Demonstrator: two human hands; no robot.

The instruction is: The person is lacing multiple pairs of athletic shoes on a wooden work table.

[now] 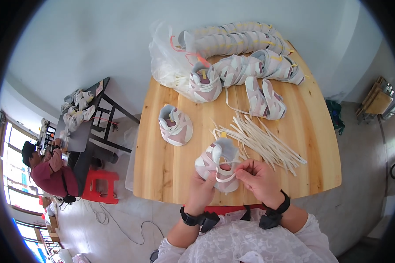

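Observation:
A white and pale pink shoe upper point(205, 163) is held over the table's near edge, its opening facing up and away. My left hand point(200, 191) is closed on its left side, thumb near the lacing. A flat white shoelace point(226, 179) loops across the upper's front. My right hand point(260, 180) pinches this lace between thumb and forefinger, at the upper's right side. Just beyond lies a loose pile of cream laces point(267, 144). Another upper point(175, 126), with its lace in, stands to the left.
Nested rows of uppers point(245, 44) line the wooden table's point(156, 166) far side, beside a clear plastic bag point(162, 61). Two uppers point(266, 100) lie beyond the lace pile. At left, a person point(52, 175) sits by a dark table point(81, 131) and a red stool point(102, 186).

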